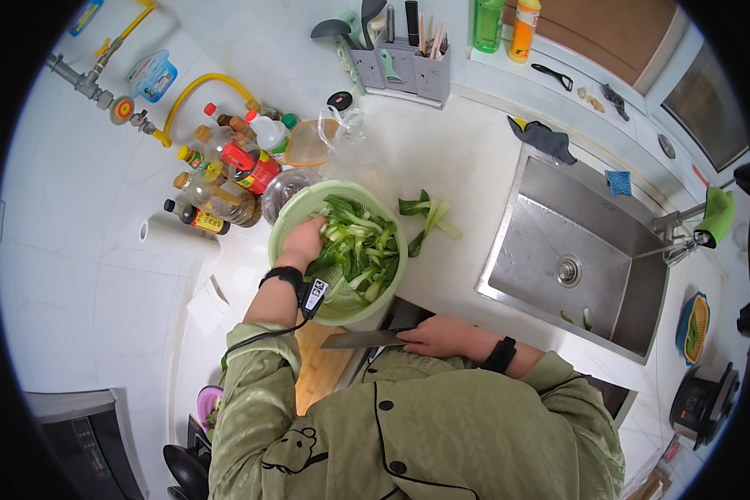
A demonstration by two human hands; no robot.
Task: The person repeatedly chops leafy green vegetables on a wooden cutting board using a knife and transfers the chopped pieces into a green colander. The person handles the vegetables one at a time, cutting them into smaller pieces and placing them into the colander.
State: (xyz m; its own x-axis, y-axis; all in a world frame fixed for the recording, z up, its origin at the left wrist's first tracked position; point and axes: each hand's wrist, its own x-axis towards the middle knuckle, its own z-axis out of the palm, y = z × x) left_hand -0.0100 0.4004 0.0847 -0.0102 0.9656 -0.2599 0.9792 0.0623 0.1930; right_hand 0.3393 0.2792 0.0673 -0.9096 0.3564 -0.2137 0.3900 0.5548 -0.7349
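My left hand (304,240) is inside a light green plastic colander (275,232), at the left edge of a heap of cut bok choy (359,240). Its fingertips are hidden among the leaves, so a grip on them cannot be made out. In my right hand (440,336), held low in front of my body, is a kitchen knife (362,339) whose blade points left. Below the colander lies a wooden cutting board (319,362), partly covered by my left sleeve. More bok choy pieces (434,215) rest on the white counter, right of the colander.
Several sauce and oil bottles (225,194) crowd the left wall beside a paper roll (178,239). A clear plastic bag (356,156) sits behind the colander. At the back stands a grey utensil holder (406,69). The steel sink (569,231) with leaf scraps is at right.
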